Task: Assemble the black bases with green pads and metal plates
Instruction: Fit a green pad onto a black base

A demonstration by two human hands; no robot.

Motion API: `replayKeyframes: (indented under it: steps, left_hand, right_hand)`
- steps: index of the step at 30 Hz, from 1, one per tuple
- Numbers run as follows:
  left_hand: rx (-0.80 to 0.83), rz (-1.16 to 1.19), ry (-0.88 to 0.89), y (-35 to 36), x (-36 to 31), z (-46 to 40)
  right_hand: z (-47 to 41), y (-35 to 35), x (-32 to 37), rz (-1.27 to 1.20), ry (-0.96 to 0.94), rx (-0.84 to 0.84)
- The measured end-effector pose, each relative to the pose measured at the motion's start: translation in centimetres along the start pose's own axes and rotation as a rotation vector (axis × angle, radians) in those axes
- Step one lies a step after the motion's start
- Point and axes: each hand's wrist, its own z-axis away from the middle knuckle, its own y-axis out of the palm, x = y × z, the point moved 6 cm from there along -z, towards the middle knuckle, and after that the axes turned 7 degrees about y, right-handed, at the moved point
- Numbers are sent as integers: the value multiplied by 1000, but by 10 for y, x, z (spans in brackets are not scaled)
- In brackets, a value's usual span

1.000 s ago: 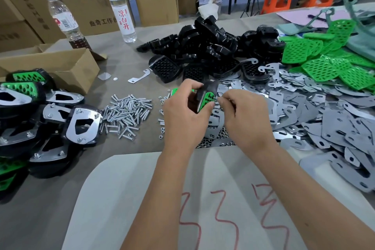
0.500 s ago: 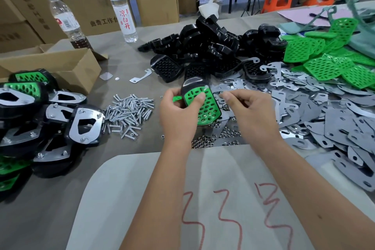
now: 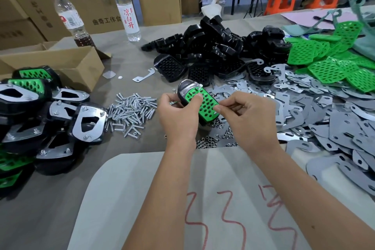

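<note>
Left hand (image 3: 178, 115) grips a black base (image 3: 187, 89) with a green pad (image 3: 205, 105) seated in it, thumb pressed on the pad; right hand (image 3: 249, 117) pinches the pad's near corner. We hold it above the table (image 3: 50, 209), between the bolt heap (image 3: 132, 109) and metal plates (image 3: 324, 119). One small screw (image 3: 199, 86) stands at the pad's top edge.

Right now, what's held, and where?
Black base with green pad: left hand grips its left edge, right hand pinches the pad's lower right corner.
</note>
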Motion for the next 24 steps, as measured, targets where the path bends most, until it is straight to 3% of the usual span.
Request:
replayKeyframes:
  steps: [4,8,12,17,22,24]
  left_hand:
    - [-11,13,35,-1,-1,1]
    - [-21,40,51,-1,-1,0]
    - [1,79,44,0,-1,0]
    - [17,191,-11,4,-2,0]
    - [62,241,0,9,-9,3]
    - [72,214,10,9,-10,4]
  right_hand:
    - [2,5,14,199,-211,32]
    - [-1,4,6,100,-100,42]
    - [3,6,12,166,-174,41]
    - [0,0,2,-288,74,111]
    - [-1,8,-21,-456,404,217]
    - [0,14,-20,-497,413,324]
